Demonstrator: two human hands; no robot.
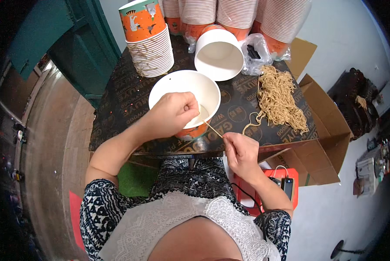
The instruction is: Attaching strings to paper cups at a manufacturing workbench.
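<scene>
A paper bucket, white inside and orange outside, stands at the near edge of the dark table. My left hand reaches over its near rim, fingers pinched together. From beside those fingertips a short, taut length of tan cord runs over the rim to my right hand, which pinches its other end just off the table edge. Whether the cord passes through the bucket wall cannot be made out. Right of the bucket lies a loose heap of the same cord, with one strand trailing left.
A stack of nested buckets with cord bits stands at the far left. Behind, another bucket lies tipped, beside a clear plastic bag and tall bagged bucket stacks. An open cardboard box sits off the table's right side.
</scene>
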